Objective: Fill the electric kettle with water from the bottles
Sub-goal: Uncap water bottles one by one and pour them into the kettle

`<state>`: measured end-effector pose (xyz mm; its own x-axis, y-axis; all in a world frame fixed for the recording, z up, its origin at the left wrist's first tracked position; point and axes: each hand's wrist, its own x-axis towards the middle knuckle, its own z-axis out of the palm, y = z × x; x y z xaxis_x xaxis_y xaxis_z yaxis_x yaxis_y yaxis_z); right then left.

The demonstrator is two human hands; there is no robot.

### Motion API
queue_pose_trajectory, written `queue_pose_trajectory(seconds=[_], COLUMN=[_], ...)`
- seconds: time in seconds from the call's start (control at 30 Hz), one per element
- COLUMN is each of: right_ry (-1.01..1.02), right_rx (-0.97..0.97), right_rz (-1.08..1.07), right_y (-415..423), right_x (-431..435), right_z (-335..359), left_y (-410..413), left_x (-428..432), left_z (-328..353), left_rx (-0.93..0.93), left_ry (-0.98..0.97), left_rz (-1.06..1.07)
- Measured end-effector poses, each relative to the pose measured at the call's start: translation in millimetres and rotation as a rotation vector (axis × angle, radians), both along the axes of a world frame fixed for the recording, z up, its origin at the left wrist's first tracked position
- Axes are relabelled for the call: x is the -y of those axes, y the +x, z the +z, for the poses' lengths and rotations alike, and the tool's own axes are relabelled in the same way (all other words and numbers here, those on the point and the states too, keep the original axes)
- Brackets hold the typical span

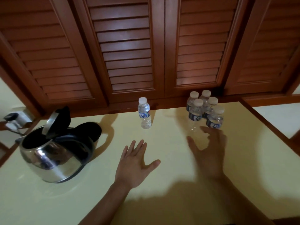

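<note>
A steel electric kettle [48,157] stands at the left of the pale table with its lid [50,122] tipped up and its black handle toward the middle. One capped water bottle [144,113] stands alone at the table's back centre. Several more capped bottles [204,109] cluster at the back right. My left hand [134,163] hovers flat over the table centre, fingers straight, holding nothing. My right hand [209,148] is blurred, fingers spread, just in front of the bottle cluster and not touching it.
Brown louvred cabinet doors [126,51] rise directly behind the table [162,200]. A wall socket with a plug [14,118] sits at the far left, behind the kettle. A wooden rail [266,124] borders the table's right edge.
</note>
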<state>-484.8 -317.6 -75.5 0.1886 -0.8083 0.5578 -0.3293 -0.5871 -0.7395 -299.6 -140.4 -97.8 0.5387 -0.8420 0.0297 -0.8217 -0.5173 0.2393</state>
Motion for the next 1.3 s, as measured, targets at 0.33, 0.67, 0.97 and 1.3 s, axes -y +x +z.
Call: queue_pose_trajectory(seconds=[0.33,0.67,0.97,1.3], right_ry=[0.133,0.066,0.154,0.061], right_rx=[-0.246,-0.322,-0.379,-0.335], right_rz=[0.389,0.425,0.467,0.584], right_y=[145.8,187.2,128.2,103.5], right_x=[20.2,18.9,-29.3,-122.4], right_z=[34.8,47.0,62.4,99.0], left_y=[-1.1,1.2,7.6,10.1], left_x=[-0.4,-0.3,-14.0,-88.0], left_z=[2.9,5.9,15.5,52.9], left_rx=[0.018,-0.036,-0.498,-0.797], left_ry=[0.025,0.022,-0.567,-0.85], left_rz=[0.129,0.117,0.221,0.079])
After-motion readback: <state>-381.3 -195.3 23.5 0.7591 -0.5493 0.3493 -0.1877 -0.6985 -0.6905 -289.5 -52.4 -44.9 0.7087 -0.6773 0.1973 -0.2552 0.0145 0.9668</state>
